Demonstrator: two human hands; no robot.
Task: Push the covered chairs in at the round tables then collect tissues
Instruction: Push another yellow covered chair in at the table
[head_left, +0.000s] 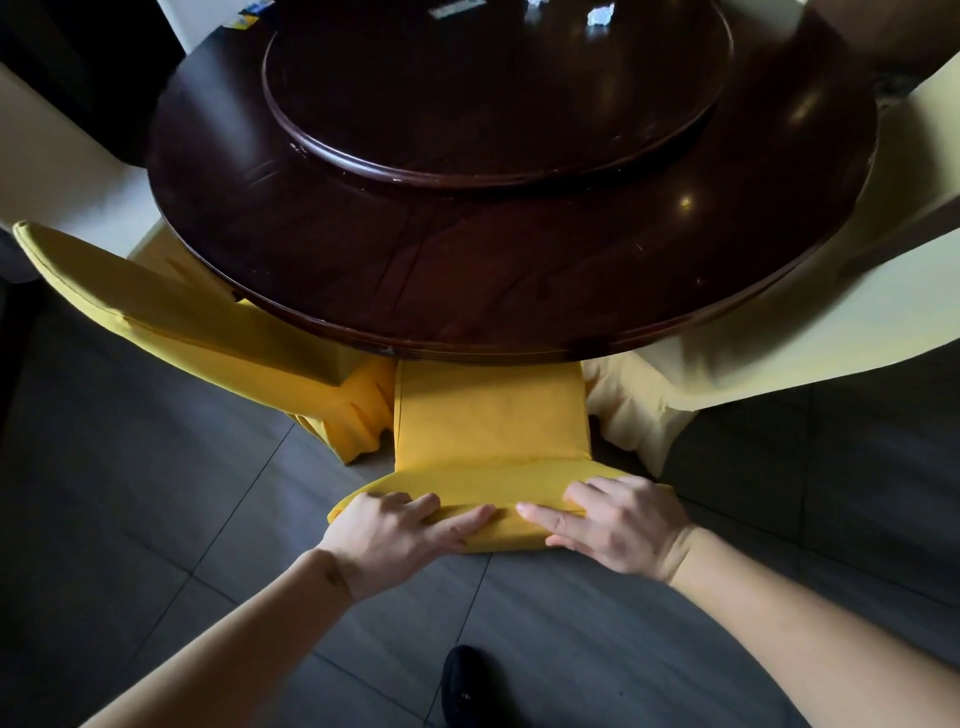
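A chair in a yellow cover (488, 415) stands straight in front of me, its seat partly under the dark round table (467, 270). My left hand (400, 535) and my right hand (613, 525) both grip the top of its backrest, fingers over the far side and thumbs along the top edge. A crumpled white tissue (600, 14) lies on the table's raised turntable (493, 88) at the far side; another white scrap (535, 2) shows at the frame's top edge.
A second yellow-covered chair (171, 306) stands at the left, angled toward the table. Pale cream-covered chairs (779, 332) sit at the right and far left. Dark grey floor tiles lie below, with my black shoe (465, 686) near the bottom.
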